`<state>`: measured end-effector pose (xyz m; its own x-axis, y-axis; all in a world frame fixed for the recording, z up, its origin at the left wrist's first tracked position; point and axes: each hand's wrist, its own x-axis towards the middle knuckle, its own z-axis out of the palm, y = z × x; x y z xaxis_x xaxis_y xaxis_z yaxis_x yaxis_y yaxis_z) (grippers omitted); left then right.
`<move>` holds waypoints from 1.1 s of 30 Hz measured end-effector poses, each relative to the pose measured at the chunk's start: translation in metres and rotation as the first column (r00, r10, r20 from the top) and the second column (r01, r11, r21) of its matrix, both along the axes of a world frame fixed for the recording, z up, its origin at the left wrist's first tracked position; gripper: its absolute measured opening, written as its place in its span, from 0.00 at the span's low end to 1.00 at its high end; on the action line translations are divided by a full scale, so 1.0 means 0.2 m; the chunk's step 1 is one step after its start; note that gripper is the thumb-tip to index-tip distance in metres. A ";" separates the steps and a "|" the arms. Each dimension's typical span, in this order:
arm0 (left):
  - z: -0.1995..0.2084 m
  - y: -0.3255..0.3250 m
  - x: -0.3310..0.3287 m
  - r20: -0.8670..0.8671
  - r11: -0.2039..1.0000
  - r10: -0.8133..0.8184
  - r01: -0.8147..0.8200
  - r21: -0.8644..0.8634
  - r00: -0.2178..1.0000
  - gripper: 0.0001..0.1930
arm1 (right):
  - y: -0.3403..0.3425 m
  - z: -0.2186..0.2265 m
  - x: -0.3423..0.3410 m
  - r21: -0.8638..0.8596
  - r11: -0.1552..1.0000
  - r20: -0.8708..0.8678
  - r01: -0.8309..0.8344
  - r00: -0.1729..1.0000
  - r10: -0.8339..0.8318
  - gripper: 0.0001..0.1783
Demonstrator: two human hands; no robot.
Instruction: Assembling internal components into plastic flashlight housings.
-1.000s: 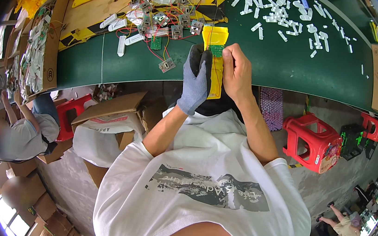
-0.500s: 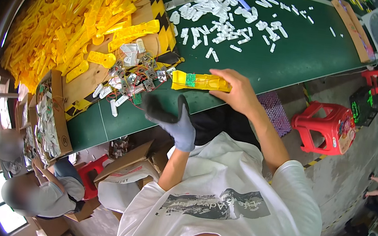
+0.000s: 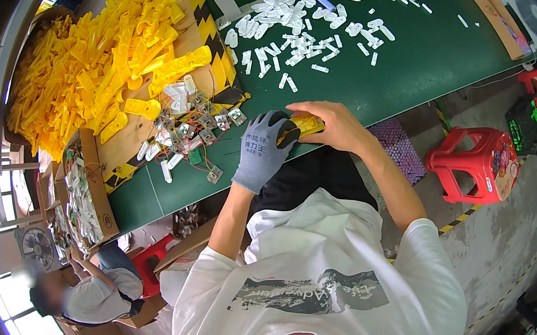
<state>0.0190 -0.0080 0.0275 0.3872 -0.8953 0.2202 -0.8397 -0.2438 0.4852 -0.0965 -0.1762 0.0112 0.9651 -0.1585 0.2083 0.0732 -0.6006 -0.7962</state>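
At the surface's (image 3: 426, 66) near edge, two hands share one yellow part (image 3: 305, 125): the gloved left hand (image 3: 264, 150) and bare right hand (image 3: 330, 123) both have fingers clamped on it. Left lies one tangle of wired boards (image 3: 186, 135). Farther off, many white pieces (image 3: 297, 28); far-left, one yellow heap (image 3: 95, 62).

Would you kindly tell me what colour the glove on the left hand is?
Grey; the glove on the left hand shows best in the head view.

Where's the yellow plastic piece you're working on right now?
In the head view, the yellow piece is at the green table's near edge, between the gloved left hand and bare right hand.
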 end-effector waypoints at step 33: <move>-0.13 0.10 0.03 -0.108 0.945 0.075 -0.105 -0.311 0.991 0.12 | -0.10 0.06 0.00 0.158 0.894 0.087 0.418 0.896 -0.435 0.08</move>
